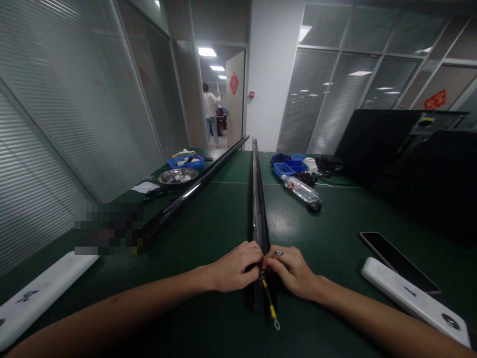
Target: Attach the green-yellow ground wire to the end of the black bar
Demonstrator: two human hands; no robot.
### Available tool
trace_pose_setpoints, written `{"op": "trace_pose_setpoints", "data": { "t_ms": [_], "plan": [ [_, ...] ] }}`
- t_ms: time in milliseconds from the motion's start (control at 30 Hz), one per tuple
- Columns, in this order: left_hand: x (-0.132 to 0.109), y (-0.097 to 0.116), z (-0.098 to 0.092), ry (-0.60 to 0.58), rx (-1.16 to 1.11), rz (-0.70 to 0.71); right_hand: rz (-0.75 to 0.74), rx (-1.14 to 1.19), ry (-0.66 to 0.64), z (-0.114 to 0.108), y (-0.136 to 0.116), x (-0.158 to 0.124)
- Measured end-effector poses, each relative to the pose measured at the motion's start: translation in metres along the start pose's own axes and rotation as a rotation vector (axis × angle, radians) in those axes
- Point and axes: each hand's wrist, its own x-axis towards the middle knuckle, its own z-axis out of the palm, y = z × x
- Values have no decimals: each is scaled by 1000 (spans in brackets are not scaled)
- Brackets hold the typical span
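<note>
A long dark metal rail (257, 214) runs away from me down the middle of the table. Over its near end my left hand (236, 267) is closed, with thumb and fingers pinched together. My right hand (292, 272), a ring on one finger, meets it from the other side, also in a pinch. From just below the fingertips hangs a short green-and-yellow wire (269, 294) with a yellow sleeve and a ring terminal (277, 324) at its free end. The wire's upper end is hidden by my fingers, and what each hand pinches cannot be made out.
A second dark rail (194, 189) slants along the left. Beyond it are a metal dish (178, 176) and a blue tray (199, 163). Right: blue bins (283, 170), a plastic bottle (301, 189), a phone (398, 261), a white device (413, 298). Another white device (48, 296) lies left. A person (210, 109) stands beyond the doorway.
</note>
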Motion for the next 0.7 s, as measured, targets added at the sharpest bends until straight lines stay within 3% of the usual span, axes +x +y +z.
{"op": "trace_pose_setpoints", "data": {
  "t_ms": [700],
  "plan": [
    [1,-1,1,9,12,23,-34,-30,-5,0,2,-3]
  ]
}}
